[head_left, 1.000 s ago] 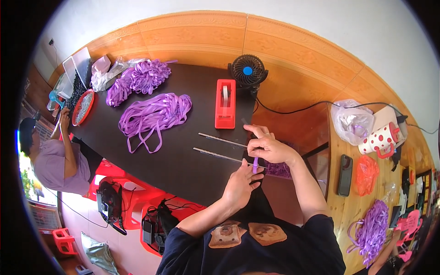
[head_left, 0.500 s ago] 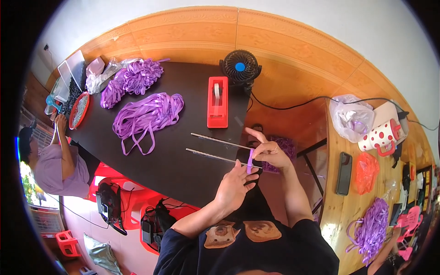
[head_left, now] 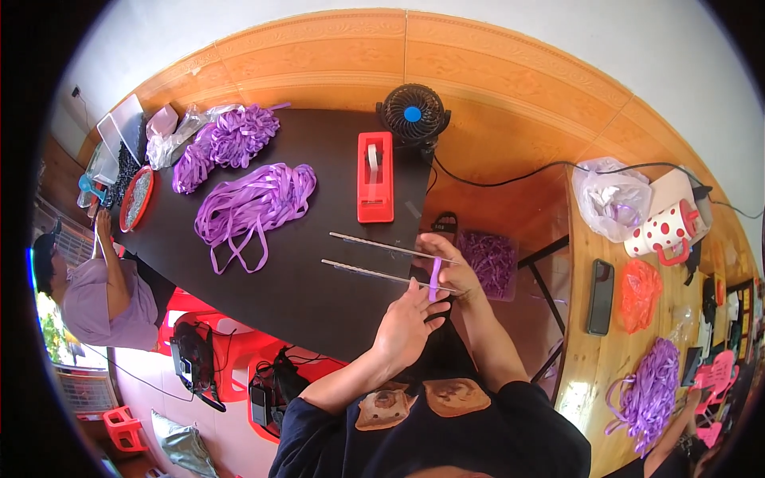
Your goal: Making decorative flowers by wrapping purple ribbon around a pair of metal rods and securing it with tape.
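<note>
Two thin metal rods, an upper rod (head_left: 370, 242) and a lower rod (head_left: 362, 272), lie side by side over the dark table, their near ends past its right edge. A short piece of purple ribbon (head_left: 434, 280) spans both rods near those ends. My left hand (head_left: 408, 323) pinches at the lower rod and the ribbon's lower end, its other fingers stretched out below. My right hand (head_left: 456, 267) curls around the upper rod's end, thumb against the ribbon; some of its fingertips are hidden.
A red tape dispenser (head_left: 375, 179), a black fan (head_left: 413, 114) and purple ribbon bundles (head_left: 259, 203) are on the dark table (head_left: 319, 307). Below its right edge sits a bin of purple ribbon pieces (head_left: 488, 263). A phone (head_left: 601, 299) lies on the wooden table. A co-worker (head_left: 107, 295) sits at left.
My right hand has shifted left and its index finger has come over the upper rod, uncovering more of the bin. My left hand stays nearly still at the lower rod.
</note>
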